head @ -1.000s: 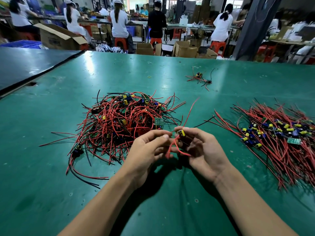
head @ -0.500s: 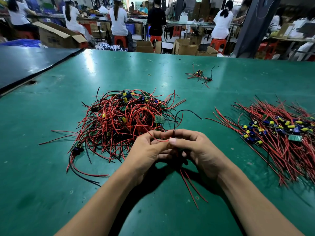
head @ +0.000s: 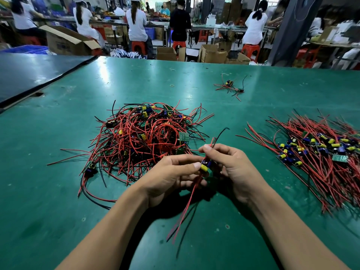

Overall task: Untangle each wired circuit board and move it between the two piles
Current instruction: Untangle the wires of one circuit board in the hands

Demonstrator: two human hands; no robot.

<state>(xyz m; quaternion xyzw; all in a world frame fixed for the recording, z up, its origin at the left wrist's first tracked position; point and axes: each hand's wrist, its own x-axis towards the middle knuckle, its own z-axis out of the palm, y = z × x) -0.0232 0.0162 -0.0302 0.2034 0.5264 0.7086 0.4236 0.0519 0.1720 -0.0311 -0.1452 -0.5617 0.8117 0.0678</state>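
A small circuit board (head: 205, 165) with a yellow capacitor and red and black wires is between my hands, above the green table (head: 58, 211). My left hand (head: 171, 178) pinches the board between thumb and fingers. My right hand (head: 231, 168) pinches the upper wires just above the board. The lower wires hang toward me. A tangled pile (head: 144, 137) of boards and red wires lies just beyond my left hand. A combed-out pile (head: 319, 152) lies to the right.
A few stray wired boards (head: 230, 87) lie farther back on the table, with a rubber band (head: 172, 85) to their left. A darker table (head: 29, 73) adjoins at the left. Seated workers and cardboard boxes (head: 212, 53) fill the background.
My hands have turned the board so its yellow capacitor shows at my left thumb. The lower wires now hang straighter toward me, and my right fingers have moved up onto the upper wires.
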